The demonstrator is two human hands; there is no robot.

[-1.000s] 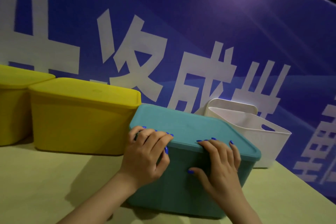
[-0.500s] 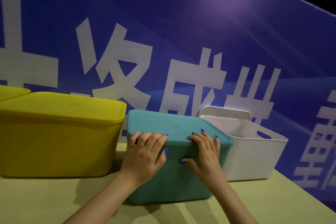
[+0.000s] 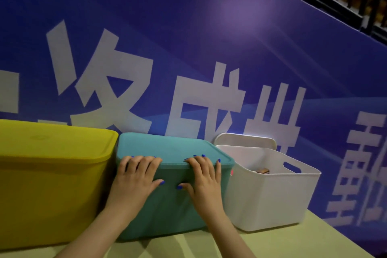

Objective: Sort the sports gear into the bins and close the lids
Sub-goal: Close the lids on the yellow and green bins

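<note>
Banner: a big blue sheet with large white characters fills the whole back of the scene, standing right behind the bins.
Table: a pale yellow-green top that carries everything.
Yellow bin: the biggest bin, at the left, its yellow lid sitting on it; its right side stands just beside the teal one.
Teal bin: in the middle, between the yellow and the white, with the teal lid lying flat on top.
White bin: at the right, just beside the teal bin, with no lid on it; a small tan thing shows inside, too small to make out.
White lid: stands on edge behind the white bin, against the banner.
Left hand: fingers curled over the front edge of the teal lid near its left corner, thumb pressed on the bin's front wall below.
Right hand: gripping the same front edge further right, fingers hooked over the rim and a little spread, thumb on the wall beneath.
</note>
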